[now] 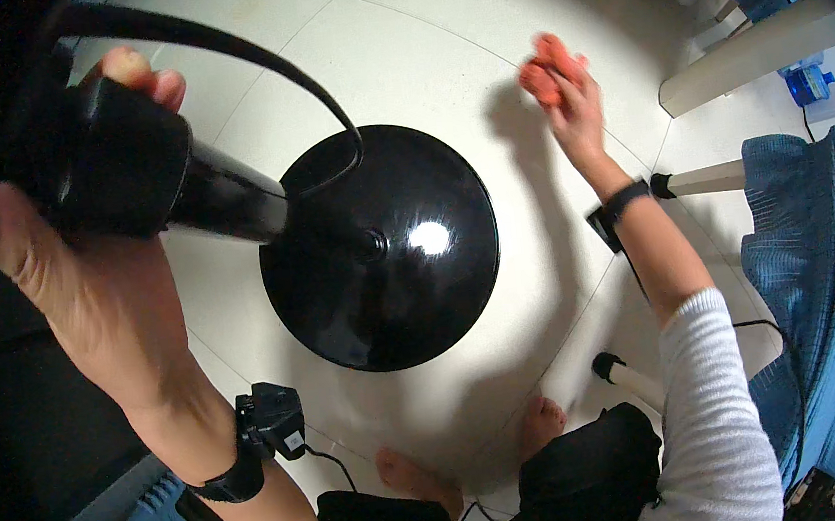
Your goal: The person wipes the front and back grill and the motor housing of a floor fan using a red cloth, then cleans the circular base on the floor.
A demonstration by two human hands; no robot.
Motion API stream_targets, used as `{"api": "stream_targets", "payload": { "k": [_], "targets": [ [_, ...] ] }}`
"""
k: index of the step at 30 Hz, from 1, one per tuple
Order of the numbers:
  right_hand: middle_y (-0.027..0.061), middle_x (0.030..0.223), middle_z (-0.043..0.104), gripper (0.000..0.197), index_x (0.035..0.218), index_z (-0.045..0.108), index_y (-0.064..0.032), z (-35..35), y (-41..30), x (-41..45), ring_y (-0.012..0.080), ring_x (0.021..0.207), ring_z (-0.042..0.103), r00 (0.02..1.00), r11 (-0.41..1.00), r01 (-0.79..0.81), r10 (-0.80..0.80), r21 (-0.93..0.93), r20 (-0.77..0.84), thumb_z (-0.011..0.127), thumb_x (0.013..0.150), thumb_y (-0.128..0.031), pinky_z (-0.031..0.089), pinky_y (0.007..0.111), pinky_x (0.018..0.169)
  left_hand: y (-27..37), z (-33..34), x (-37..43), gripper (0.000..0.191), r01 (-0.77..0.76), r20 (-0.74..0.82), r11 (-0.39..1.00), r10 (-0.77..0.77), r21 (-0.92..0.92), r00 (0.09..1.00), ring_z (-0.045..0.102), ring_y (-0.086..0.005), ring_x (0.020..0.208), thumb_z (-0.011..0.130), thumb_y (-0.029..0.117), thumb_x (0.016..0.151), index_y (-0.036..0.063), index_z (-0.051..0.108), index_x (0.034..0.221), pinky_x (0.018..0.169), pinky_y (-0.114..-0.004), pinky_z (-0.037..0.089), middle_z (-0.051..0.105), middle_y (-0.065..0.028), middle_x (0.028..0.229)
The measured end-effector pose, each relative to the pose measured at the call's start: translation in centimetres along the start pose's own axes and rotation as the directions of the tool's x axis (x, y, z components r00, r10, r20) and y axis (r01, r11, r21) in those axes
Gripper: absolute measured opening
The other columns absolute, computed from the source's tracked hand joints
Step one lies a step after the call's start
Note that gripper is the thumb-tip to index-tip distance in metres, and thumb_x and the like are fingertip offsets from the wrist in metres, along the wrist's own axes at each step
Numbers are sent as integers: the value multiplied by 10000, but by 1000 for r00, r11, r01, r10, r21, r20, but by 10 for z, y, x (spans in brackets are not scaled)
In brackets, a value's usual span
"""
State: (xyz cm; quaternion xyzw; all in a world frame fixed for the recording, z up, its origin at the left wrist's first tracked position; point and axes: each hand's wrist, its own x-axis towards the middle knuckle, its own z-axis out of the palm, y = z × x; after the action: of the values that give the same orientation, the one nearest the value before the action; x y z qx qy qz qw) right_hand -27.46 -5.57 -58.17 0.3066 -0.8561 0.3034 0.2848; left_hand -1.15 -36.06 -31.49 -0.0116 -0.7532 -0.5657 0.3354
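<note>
On the left, my left hand (104, 291) is wrapped around the black housing (121, 161) at the top of a pedestal stand. A thick black pole (230, 192) runs down from it to a glossy round base (391, 301) on the floor. From the housing, a black cable (270, 60) loops over to the base. What tops the stand is lost in the dark left rim. Out to the right, beyond the base, my right hand (580, 113) grips a crumpled coral-coloured cloth (554, 70). Hand and cloth look slightly blurred and sit apart from the stand.
A chair with a blue cloth cover (800, 239) stands close to my right arm, its pale legs (704, 179) on the tiled floor (413, 57). Farther right are a thick pale leg (752, 59) and a blue bottle (809, 85). My bare feet (416, 479) are below the base.
</note>
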Motion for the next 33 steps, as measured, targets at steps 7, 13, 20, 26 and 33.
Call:
{"api": "stream_targets", "payload": {
  "k": [7, 13, 20, 26, 33],
  "targets": [
    [134, 1362, 376, 545, 1333, 448, -138, -69, 38, -191, 339, 1243, 365, 662, 475, -581, 748, -661, -43, 513, 800, -229, 360, 452, 986, -4, 1, 7, 535, -8, 221, 982, 51, -190, 974, 543, -283, 1123, 305, 464, 958, 53, 482, 1251, 1075, -516, 293, 504, -208, 1254],
    [146, 1284, 457, 417, 1141, 561, -17, 13, 54, -113, 360, 1105, 490, 615, 484, -743, 766, -463, -186, 550, 770, -205, 407, 428, 921, -10, 3, -2, 586, 45, 81, 916, -13, -398, 997, 464, -376, 1197, 271, 476, 955, 36, 429, 1308, 1073, -597, 235, 452, -250, 1299],
    [134, 1343, 437, 460, 1198, 564, -139, 118, 48, -16, 281, 1252, 395, 713, 774, -587, 633, -238, 300, 538, 741, -84, 318, 401, 1048, -12, -4, 12, 627, 26, 320, 970, 54, -240, 946, 481, -283, 1172, 254, 510, 941, 35, 386, 1329, 1095, -560, 213, 440, -207, 1302],
    [216, 1178, 550, 496, 1230, 554, -101, 139, -21, 46, 333, 1146, 504, 800, 815, -500, 305, 294, 516, 446, 753, -18, 370, 351, 1005, -9, -14, 11, 611, 127, 366, 942, -4, -312, 930, 458, -235, 1098, 381, 510, 906, 58, 348, 1317, 1123, -498, 173, 438, -129, 1197],
    [178, 1298, 457, 522, 1220, 538, -92, 72, 41, 58, 337, 1242, 410, 978, 901, -198, 153, 385, 144, 443, 727, 53, 298, 362, 1071, -6, 9, 5, 718, 126, 36, 966, -121, -224, 992, 453, -213, 1019, 551, 593, 790, 87, 351, 1259, 1107, -476, 177, 413, -65, 1014]
  ]
}}
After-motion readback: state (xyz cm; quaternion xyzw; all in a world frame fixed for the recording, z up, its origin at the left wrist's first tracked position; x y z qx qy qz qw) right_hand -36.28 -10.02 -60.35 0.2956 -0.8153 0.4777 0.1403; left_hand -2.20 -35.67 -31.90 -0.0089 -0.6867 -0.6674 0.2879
